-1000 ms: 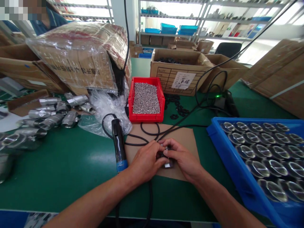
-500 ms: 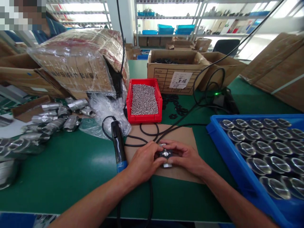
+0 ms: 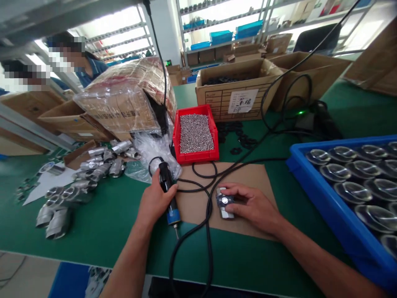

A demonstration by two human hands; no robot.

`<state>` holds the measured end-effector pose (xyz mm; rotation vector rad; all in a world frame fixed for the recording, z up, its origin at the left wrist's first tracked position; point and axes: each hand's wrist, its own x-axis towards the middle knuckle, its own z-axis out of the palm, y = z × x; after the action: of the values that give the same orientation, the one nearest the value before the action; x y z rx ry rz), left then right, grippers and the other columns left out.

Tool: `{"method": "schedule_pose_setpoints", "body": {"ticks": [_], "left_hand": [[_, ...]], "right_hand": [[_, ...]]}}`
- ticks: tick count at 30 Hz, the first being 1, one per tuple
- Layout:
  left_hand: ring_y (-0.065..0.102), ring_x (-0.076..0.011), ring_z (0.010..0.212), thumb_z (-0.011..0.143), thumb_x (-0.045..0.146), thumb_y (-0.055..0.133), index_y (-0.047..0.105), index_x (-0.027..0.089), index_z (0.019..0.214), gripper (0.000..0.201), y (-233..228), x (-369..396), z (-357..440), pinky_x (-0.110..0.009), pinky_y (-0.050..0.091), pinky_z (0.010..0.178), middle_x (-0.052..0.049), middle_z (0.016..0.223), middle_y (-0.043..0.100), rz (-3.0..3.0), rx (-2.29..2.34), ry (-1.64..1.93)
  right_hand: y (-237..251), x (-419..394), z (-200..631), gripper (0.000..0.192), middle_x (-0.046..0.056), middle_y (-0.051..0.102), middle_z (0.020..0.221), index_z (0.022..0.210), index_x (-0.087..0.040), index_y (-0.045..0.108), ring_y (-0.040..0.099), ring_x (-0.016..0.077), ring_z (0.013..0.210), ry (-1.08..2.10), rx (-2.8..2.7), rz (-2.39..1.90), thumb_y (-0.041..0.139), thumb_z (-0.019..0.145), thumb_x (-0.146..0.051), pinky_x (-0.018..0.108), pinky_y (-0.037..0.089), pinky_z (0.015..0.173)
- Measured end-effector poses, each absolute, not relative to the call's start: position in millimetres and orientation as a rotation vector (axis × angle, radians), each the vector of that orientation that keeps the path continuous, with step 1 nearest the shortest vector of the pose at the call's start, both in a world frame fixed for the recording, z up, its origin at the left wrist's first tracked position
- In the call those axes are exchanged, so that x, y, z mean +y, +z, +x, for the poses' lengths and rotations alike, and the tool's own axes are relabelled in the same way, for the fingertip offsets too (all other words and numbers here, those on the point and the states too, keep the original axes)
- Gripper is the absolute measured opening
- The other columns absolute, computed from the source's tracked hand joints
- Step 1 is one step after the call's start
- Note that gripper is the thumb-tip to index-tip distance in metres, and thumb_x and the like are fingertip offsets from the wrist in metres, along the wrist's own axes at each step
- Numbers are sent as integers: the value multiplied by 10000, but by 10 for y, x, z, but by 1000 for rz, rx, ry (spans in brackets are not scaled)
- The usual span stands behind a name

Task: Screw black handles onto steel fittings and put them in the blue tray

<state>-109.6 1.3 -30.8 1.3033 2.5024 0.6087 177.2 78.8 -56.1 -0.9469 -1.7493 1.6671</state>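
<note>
Brown cardboard sheet (image 3: pixel 245 182) lies on the green table (image 3: pixel 102 223), and on it sits a small metal valve body (image 3: pixel 224 203) — the right hand (image 3: pixel 252 205) is closed around it from the right side, fingertips on its top. The left hand (image 3: pixel 154 200) grips the black electric screwdriver (image 3: pixel 167 192) at the sheet's left edge, tip pointing toward the person. Behind stands a red bin (image 3: pixel 195 134) of what look like small screws.

Screw bin (image 3: pixel 194 134) behind cardboard sheet (image 3: pixel 248 178); lens tray (image 3: pixel 322 198) right; fittings (image 3: pixel 89 174) left.
</note>
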Motion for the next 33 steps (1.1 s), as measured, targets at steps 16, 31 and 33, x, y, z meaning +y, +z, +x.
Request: {"method": "schedule_pose_setpoints", "body": {"ticks": [16, 31, 33], "left_hand": [[583, -125, 482, 834, 408, 703, 516, 224, 1019, 321, 380, 451, 39, -288, 531, 477, 39, 695, 570, 1399, 606, 1728], [595, -178, 555, 684, 797, 606, 566, 203, 942, 649, 394, 447, 67, -322, 512, 515, -17, 700, 581, 1282, 647, 1611], [565, -162, 538, 662, 845, 559, 534, 207, 896, 680, 391, 371, 124, -310, 495, 508, -7, 673, 544, 1192, 729, 1569]], "right_hand": [[-563, 802, 1802, 314, 78, 659, 1217, 991, -198, 735, 637, 240, 1091, 1756, -1635, -793, 815, 698, -277, 429, 484, 999], [-525, 774, 1843, 258, 62, 669, 1189, 957, -219, 746, 625, 259, 1105, 1670, -1729, -792, 804, 715, -287, 421, 495, 984], [-511, 789, 1706, 229, 65, 684, 1159, 936, -231, 750, 643, 278, 1067, 1623, -1730, -795, 792, 728, -317, 421, 531, 925]]}}
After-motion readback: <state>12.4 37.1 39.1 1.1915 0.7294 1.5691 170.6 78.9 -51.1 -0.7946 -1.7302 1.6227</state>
